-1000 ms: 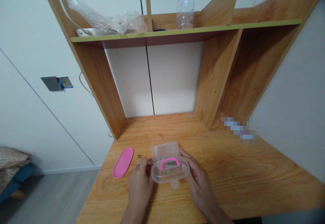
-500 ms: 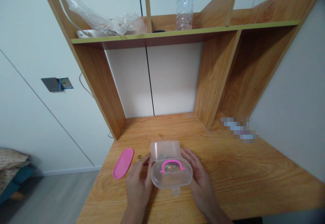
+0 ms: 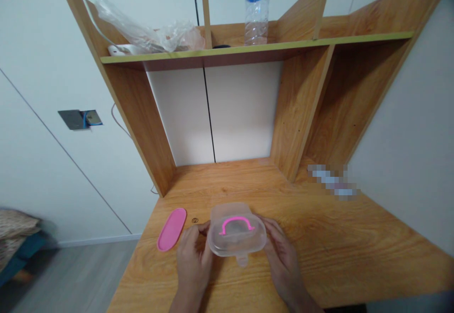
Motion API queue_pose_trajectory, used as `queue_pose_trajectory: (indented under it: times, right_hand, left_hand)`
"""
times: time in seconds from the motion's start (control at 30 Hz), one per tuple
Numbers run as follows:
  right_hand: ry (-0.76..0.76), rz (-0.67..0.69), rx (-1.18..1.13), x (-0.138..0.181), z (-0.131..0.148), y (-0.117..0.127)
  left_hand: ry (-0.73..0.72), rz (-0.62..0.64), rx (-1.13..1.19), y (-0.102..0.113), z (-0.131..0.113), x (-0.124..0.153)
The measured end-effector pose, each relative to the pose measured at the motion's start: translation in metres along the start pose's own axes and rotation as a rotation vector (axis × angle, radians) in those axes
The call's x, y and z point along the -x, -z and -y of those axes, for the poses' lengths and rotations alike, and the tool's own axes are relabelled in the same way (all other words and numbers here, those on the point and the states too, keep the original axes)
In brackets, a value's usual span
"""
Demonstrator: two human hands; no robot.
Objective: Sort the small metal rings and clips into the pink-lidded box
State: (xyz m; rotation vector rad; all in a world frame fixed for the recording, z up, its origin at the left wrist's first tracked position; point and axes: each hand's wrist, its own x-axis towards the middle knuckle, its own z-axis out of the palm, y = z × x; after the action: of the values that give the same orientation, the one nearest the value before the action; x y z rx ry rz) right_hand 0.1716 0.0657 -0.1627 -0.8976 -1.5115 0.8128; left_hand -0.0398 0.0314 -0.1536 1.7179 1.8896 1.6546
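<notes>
Between my hands is a clear plastic box [image 3: 232, 209] whose clear lid [image 3: 237, 242] faces me. A pink carrying handle [image 3: 237, 219] arches over the lid, and a clear latch tab [image 3: 242, 260] sticks out at the near edge. My left hand [image 3: 194, 251] grips the left side, thumb toward me and fingers partly behind the box. On the opposite side my right hand [image 3: 282, 251] holds the box with curled fingers. Left of the box lies a pink oval tray [image 3: 172, 229], with small dark rings [image 3: 195, 220] beside it.
A wooden shelf unit [image 3: 291, 109] rises from the back of the desk [image 3: 340, 251]. Its upper shelf bears a plastic bottle [image 3: 257, 15] and a clear plastic bag [image 3: 166, 36]. A blurred-out item [image 3: 331, 180] lies at the back right.
The box has tilted, so its lid now sits higher and overlaps more of the body behind it. Both hands have stayed on its sides. The camera view has shifted slightly.
</notes>
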Motion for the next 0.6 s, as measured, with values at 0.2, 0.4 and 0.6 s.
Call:
queue_pose_trajectory:
  times: [0.2,0.4,0.6]
  right_hand:
    - [0.019,-0.025,0.01,0.0,0.004,0.001]
    - [-0.144,-0.178,0.025,0.004,-0.011,-0.002]
    - [-0.284,-0.229,0.003,0.008,-0.021,-0.001]
  left_hand:
    - [-0.113,0.059,0.035,0.002,-0.007,-0.001]
    - [-0.298,0.117,0.075,0.002,-0.01,0.0]
    - [-0.252,0.372,0.112,-0.002,-0.002,0.006]
